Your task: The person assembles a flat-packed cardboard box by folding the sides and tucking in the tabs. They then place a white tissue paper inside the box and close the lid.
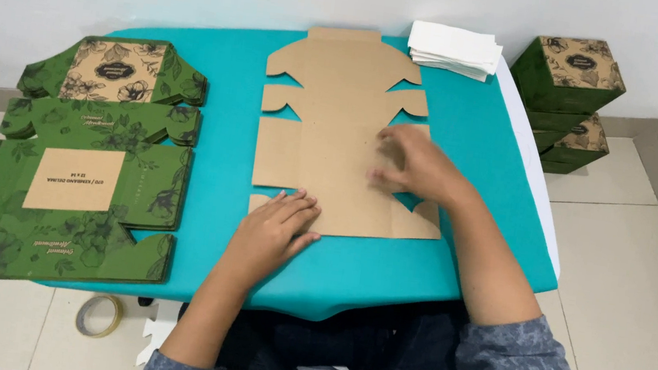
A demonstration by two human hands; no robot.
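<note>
Head view, looking down on a teal-covered table (214, 96). Left hand (274, 224) palm down, fingers loosely spread, grasping nothing, pressing on the near edge of a flat die-cut cardboard box blank (339, 103), brown side up. Right hand (415, 164) also flat and released, fingers blurred, resting on the right-centre of the same blank, further from the body than the left. Blank lying directly ahead of both hands, long axis running away from the body toward the wall, flaps at the far end well beyond either hand; right hand nearer those far flaps, left hand nearer the closest panel. Left of the blank, apart from it, a stack of flat green floral-printed box blanks (89, 164), overhanging the table's left edge. At the far right corner, a pile of white folded sheets (454, 50). Beyond the table's right side, two assembled green boxes (570, 97), stacked. On the floor below left, a roll of tape (97, 315).
</note>
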